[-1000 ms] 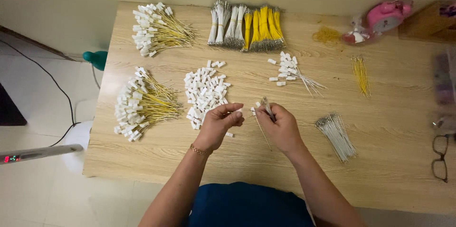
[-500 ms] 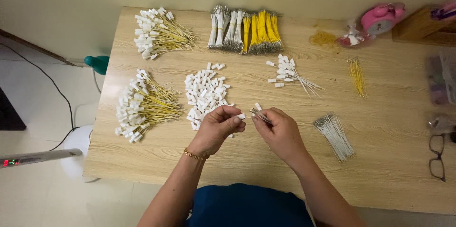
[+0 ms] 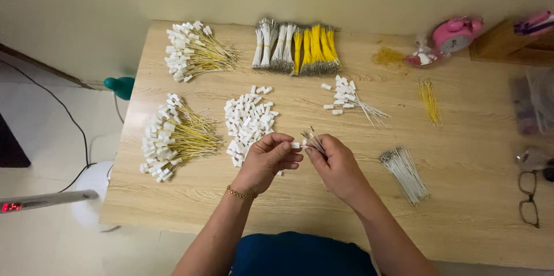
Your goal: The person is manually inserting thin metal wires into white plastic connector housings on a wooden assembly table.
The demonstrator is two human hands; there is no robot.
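1. Wires and a white cap are what I have in hand, held above the tabletop just in front of me, between my two hands.
2. At the far left lie two heaps of yellow wires already capped, one near the back edge, one nearer me.
3. Next comes the pile of loose caps, just beyond my left hand. That grip is closed to a pinch: thumb and fingertips nip one small white cap, the other fingers curled.
4. The cap looks light, hard and smooth, so I judge it could slip or shoot out if squeezed too hard; best taken by its flat sides near the rear end, with the mouth left free.
5. My right hand is closed around a thin bundle of wires, their tips sticking up past my fingers, one end meeting the cap.
6. The wires seem light and springy, bending easily; I judge holding close behind the tip keeps the end stiff enough to guide.
7. Further right lie a few capped white wires, a grey wire bundle, loose yellow wires and spectacles.
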